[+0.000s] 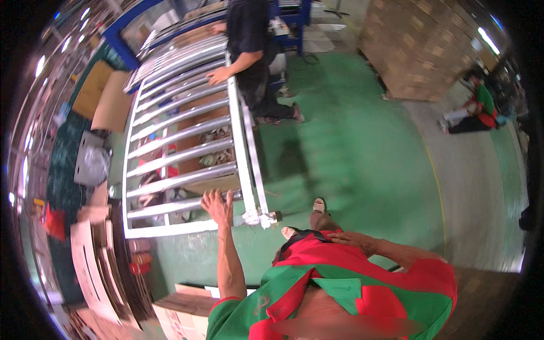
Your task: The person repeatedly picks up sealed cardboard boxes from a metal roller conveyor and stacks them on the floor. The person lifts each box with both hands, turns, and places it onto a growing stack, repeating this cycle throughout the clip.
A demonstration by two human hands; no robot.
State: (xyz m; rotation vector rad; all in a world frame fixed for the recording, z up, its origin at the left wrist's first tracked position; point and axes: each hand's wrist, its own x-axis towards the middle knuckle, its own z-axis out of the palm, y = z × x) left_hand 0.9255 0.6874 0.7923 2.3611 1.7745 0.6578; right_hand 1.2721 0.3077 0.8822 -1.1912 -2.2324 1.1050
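My left hand (218,208) rests on the end roller of a roller conveyor (181,180), its fingers spread and nothing gripped. The conveyor has shiny metal rollers in a white frame. My right hand (354,242) lies against the front of my red and green shirt (323,255) at the waist, fingers stretched out and holding nothing visible. Silvery wrapping (258,218) covers the frame's near corner. Farther along the conveyor's right side stands a person in dark clothes (249,51), with one hand (221,73) at the frame's edge.
Under the rollers sits an open cardboard box (212,184) with scraps inside. Flattened cardboard sheets (93,260) stack at the left. Blue machinery (122,42) joins the far end. Tall stacked cartons (416,48) stand at the back right, near another person (476,110) low to the floor.
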